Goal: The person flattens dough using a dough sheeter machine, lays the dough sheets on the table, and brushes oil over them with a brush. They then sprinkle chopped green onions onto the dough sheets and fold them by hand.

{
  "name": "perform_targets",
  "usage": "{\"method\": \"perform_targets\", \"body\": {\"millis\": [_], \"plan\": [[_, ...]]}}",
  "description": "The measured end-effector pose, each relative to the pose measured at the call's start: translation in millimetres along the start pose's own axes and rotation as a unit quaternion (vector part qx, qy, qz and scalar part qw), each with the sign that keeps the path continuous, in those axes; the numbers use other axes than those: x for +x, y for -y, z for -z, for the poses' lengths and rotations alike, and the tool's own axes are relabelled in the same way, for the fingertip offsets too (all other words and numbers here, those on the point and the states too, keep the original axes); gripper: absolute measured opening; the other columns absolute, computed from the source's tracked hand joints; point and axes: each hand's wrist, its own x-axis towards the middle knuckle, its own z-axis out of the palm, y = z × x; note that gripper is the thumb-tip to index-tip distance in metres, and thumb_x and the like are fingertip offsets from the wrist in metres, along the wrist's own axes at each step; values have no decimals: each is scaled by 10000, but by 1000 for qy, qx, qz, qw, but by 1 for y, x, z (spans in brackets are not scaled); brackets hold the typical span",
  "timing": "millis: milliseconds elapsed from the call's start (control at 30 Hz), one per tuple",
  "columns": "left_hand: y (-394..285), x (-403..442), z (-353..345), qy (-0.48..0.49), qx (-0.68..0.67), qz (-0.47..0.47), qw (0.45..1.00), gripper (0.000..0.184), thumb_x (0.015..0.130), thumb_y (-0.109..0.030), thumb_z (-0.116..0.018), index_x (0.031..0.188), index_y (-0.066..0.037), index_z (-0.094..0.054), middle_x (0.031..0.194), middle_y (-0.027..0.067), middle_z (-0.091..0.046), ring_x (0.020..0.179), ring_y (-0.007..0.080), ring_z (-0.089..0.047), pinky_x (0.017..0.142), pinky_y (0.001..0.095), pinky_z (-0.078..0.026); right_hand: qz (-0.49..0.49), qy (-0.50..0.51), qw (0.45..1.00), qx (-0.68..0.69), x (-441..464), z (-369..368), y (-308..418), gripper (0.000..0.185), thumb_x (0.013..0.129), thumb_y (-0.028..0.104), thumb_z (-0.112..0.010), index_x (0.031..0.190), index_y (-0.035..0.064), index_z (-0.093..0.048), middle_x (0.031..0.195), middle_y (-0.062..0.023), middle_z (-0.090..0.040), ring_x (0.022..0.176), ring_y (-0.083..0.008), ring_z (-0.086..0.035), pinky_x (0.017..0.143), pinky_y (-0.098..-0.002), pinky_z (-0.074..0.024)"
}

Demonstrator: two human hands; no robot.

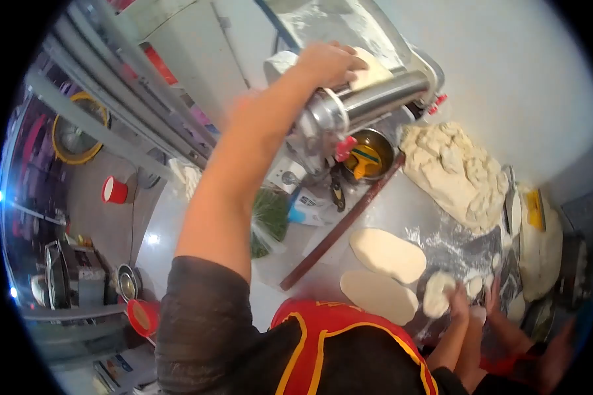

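Observation:
My left hand [331, 64] reaches to the steel dough roller machine [389, 99], its fingers spread against a pale dough sheet [370, 70] above the rollers. At the lower right, my right hand [459, 301] closes on the edge of a flattened piece of dough [436, 295] on the floured table. Two oval dough sheets [389, 255] lie side by side to its left. A co-worker's hand [493, 299] is close beside my right hand, near small dough pieces [474, 286].
A large dough mound [451, 174] stands against the wall. A brown wooden stick [342, 227] lies slantwise across the table. Near the machine are a metal bowl [383, 141] with a yellow-orange tool and a plastic bag of greens [270, 220]. A red bucket [114, 189] stands on the floor.

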Motion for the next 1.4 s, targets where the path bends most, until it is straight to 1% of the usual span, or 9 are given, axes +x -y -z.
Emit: {"method": "perform_targets", "body": {"millis": [167,300,467,833,967,1200,1300,1367,1400], "plan": [[1,4,-15,-17,-117,33,992,410,754,-395,-605,1149,-285,-595,1166,1,-588,1102,206,-529,877,376,-449,146,72,853,-497,98,27,-95,313,597,153,-660,877,18,-626,918,-198,-610,881,-348,-580,748,-383,-476],[-1,10,-22,-12,-112,43,993,353,686,-415,-658,995,-243,-658,1015,21,-637,1027,249,-564,809,409,-467,237,159,957,50,98,-75,116,421,705,85,-652,1099,13,-525,1036,-74,-544,914,-189,-535,773,-314,-446],[-6,7,-14,9,-66,53,996,376,672,-469,-651,1004,-293,-671,1033,-35,-629,1042,224,-533,805,379,-458,198,332,849,360,106,-231,299,637,806,-15,-531,1381,41,-261,1385,-103,-359,1198,-224,-416,956,-336,-364],[-9,-4,7,-3,-78,50,996,326,673,-488,-664,902,-257,-690,940,-36,-644,995,235,-535,759,388,-453,88,413,832,360,175,-279,297,261,839,207,-619,1037,48,-561,943,-63,-638,851,-198,-614,738,-333,-509],[-13,-15,20,-23,-38,52,998,346,657,-479,-686,887,-222,-711,928,14,-660,942,225,-591,789,387,-456,227,411,764,442,119,-252,276,365,889,249,-527,1179,29,-513,1172,-97,-574,1067,-241,-553,894,-390,-460],[-24,-9,1,-370,-101,40,923,236,654,-327,-682,702,-98,-651,846,56,-607,909,267,-547,720,390,-464,36,313,726,612,139,-232,266,262,844,51,-584,1081,-48,-531,1085,-136,-588,1006,-227,-552,897,-329,-487],[-73,-25,21,-424,-199,-24,883,185,680,-266,-632,732,-88,-628,780,85,-599,798,295,-565,663,416,-464,25,290,759,582,129,-230,270,230,876,35,-532,1072,-84,-514,1005,-144,-580,952,-212,-545,847,-308,-507],[-105,-47,21,-294,-323,-56,898,180,713,-244,-598,785,-85,-639,790,109,-615,786,308,-580,655,425,-463,337,150,925,87,105,-216,265,260,915,87,-489,1103,-90,-523,995,-110,-600,923,-164,-541,846,-271,-469],[-122,-60,17,-187,-416,-73,887,184,734,-235,-576,816,-85,-647,800,125,-625,785,316,-588,653,429,-463,456,49,870,-183,91,-215,268,283,935,113,-467,1119,-93,-528,990,-93,-610,909,-140,-539,846,-252,-451]]}}
